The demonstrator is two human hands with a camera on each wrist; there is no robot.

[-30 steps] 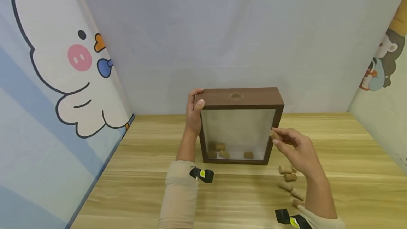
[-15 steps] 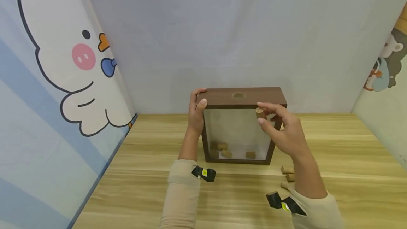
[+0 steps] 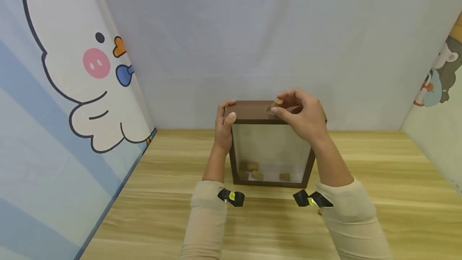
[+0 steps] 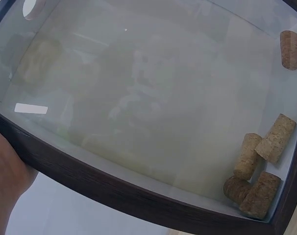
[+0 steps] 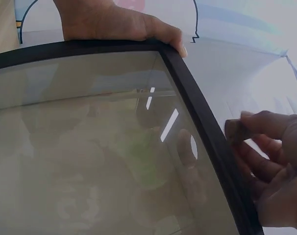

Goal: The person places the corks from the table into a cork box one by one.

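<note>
A dark brown wooden shadow box (image 3: 249, 109) with a clear front stands upright on the table, a round hole (image 3: 268, 108) in its top. My left hand (image 3: 223, 129) grips its upper left corner, thumb on the front edge. Over the top, my right hand (image 3: 306, 117) pinches a wine cork (image 3: 277, 102) between thumb and fingers, tilted right beside the hole. In the right wrist view the same cork (image 5: 235, 130) shows just outside the frame edge. Several corks (image 4: 268, 139) lie at the bottom inside the box, most of them in one corner.
The wood-grain table (image 3: 173, 196) runs beneath both arms. A pale curtain (image 3: 216, 43) hangs close behind the box, and a cartoon-printed panel (image 3: 72, 91) stands at the left. My right forearm covers most of the loose corks on the table.
My right hand has carried the cork up from beside the box's right edge, then left to the hole on top. The left hand keeps its grip on the corner.
</note>
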